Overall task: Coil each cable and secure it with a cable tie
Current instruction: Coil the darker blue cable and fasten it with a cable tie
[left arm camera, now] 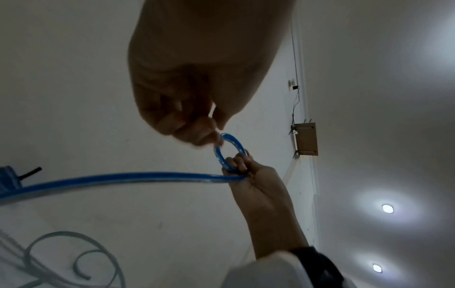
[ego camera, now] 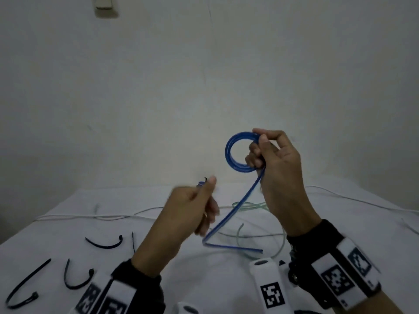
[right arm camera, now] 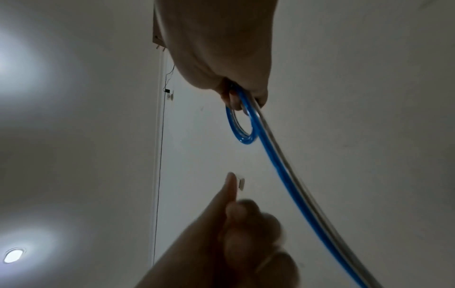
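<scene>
My right hand (ego camera: 257, 152) is raised above the table and pinches a small blue cable coil (ego camera: 227, 152) of a few turns. The coil (right arm camera: 246, 140) hangs from those fingers in the right wrist view. Its loose tail (ego camera: 233, 247) runs down and left, kinks, and ends on the table. My left hand (ego camera: 205, 207) hovers lower left of the coil, blurred, thumb up and fingers curled, with nothing seen in it. In the left wrist view its fingertips (left arm camera: 197, 134) sit close to the coil (left arm camera: 218, 155). Black cable ties (ego camera: 106, 244) (ego camera: 77, 284) (ego camera: 22, 288) lie at the front left.
A pale green cable (ego camera: 249, 203) lies looped on the white table cover (ego camera: 181, 279) under my hands. A thin white cable (ego camera: 90, 215) stretches across the back of the table. A small blue and black item (ego camera: 201, 183) shows just behind my left thumb. A white wall stands right behind.
</scene>
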